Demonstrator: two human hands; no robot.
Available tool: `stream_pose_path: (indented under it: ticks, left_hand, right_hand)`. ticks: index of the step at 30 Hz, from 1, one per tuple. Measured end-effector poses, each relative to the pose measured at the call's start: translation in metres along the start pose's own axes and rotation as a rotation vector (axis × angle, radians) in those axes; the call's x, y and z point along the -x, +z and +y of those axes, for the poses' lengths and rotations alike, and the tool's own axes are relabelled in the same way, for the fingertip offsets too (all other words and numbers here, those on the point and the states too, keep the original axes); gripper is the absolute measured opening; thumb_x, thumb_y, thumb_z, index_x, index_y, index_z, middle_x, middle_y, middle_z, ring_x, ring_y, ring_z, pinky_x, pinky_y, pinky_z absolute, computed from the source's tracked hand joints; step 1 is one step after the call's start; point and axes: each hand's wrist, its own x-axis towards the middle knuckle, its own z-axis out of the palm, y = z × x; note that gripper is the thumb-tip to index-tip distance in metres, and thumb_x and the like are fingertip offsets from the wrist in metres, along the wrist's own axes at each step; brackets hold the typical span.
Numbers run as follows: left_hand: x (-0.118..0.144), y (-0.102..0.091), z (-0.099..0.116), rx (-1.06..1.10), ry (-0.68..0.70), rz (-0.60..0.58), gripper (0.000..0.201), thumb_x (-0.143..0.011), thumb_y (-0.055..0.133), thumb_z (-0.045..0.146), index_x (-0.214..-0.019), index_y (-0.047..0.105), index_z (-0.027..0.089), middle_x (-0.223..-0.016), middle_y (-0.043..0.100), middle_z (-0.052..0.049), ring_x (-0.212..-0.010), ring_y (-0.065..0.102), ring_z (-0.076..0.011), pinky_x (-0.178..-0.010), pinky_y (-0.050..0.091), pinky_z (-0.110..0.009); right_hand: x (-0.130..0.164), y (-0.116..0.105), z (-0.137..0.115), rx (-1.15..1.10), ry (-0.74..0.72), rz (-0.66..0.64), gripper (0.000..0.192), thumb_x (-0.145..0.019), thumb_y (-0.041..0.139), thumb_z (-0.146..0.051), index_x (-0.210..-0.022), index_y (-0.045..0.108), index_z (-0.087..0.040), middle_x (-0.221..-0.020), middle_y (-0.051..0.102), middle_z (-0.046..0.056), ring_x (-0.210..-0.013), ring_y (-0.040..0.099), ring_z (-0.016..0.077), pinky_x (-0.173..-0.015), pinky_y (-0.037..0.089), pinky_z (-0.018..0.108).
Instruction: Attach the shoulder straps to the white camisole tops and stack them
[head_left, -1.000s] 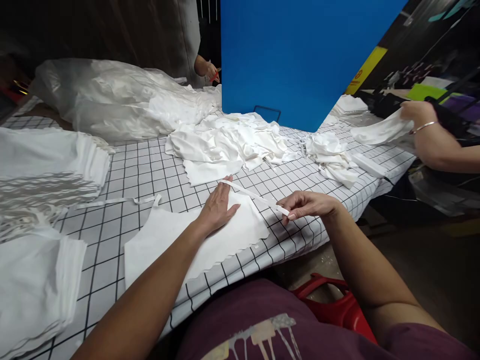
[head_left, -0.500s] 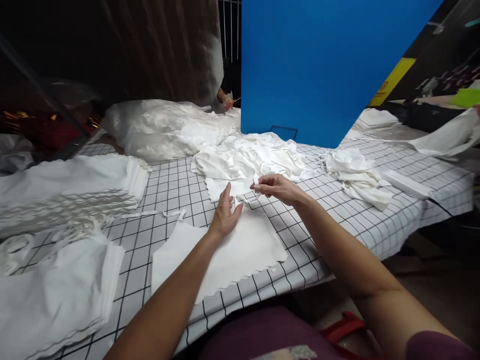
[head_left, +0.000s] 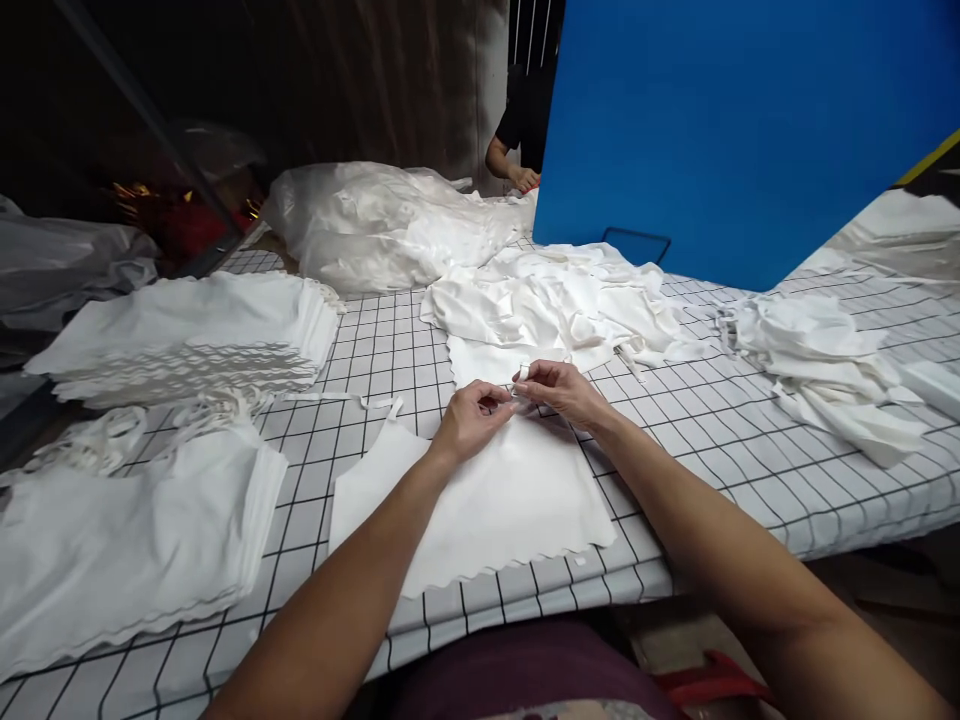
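Note:
A white strappy top [head_left: 495, 510] with a scalloped hem lies flat in front of me on the checked cloth. At its upper edge my left hand [head_left: 469, 420] is closed, thumb and fingers pinching the white strap. Close beside it, my right hand [head_left: 559, 390] also pinches the thin white strap [head_left: 523, 372], a short piece of which stands up from the fingertips. Exactly where the strap joins the top is hidden by the fingers. Another strap [head_left: 394, 408] trails from the top's left corner.
Stacks of similar white tops [head_left: 225, 310] lie at the left, with a nearer stack [head_left: 142, 540] below. Beyond my hands sits a heap of white pieces [head_left: 555, 300]; a smaller pile [head_left: 817, 360] is at right. A blue board [head_left: 720, 140] rises behind, near a co-worker's hand [head_left: 523, 178].
My left hand has gone from spread fingers to a pinch and has come close to my right hand. The view has turned left, so everything appears shifted right.

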Motion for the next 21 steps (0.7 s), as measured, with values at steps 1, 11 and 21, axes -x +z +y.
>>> stream_pose_path:
  ticks: [1, 11, 21]
  left_hand:
    - [0.0, 0.001, 0.001, 0.012, -0.003, 0.011, 0.019, -0.078, 0.073, 0.034, -0.085, 0.07, 0.017, -0.09, 0.071, -0.006, -0.081, 0.066, -0.0175, -0.078, 0.054, -0.033]
    - [0.002, 0.002, -0.001, -0.06, 0.119, 0.053, 0.01, -0.082, 0.065, 0.025, -0.075, 0.067, 0.017, -0.081, 0.066, -0.003, -0.077, 0.063, -0.0158, -0.073, 0.052, -0.029]
    - [0.004, -0.005, 0.007, -0.34, 0.314, -0.012, 0.01, -0.081, 0.06, 0.013, -0.076, 0.069, 0.017, -0.076, 0.063, -0.002, -0.073, 0.058, -0.015, -0.067, 0.046, -0.027]
  right_hand:
    - [0.0, 0.002, 0.0, 0.009, 0.002, -0.014, 0.035, -0.071, 0.083, -0.043, -0.084, 0.065, -0.016, -0.084, 0.065, 0.001, -0.069, 0.057, 0.0106, -0.064, 0.046, 0.026]
    - [0.008, 0.0, -0.015, 0.528, -0.332, 0.158, 0.034, -0.085, 0.067, -0.051, -0.096, 0.065, -0.019, -0.098, 0.062, 0.007, -0.085, 0.057, 0.0185, -0.07, 0.045, 0.032]
    - [0.014, 0.002, -0.026, 0.98, -0.458, -0.241, 0.023, -0.096, 0.055, -0.036, -0.103, 0.07, -0.02, -0.091, 0.069, 0.008, -0.096, 0.05, 0.0237, -0.086, 0.037, 0.04]
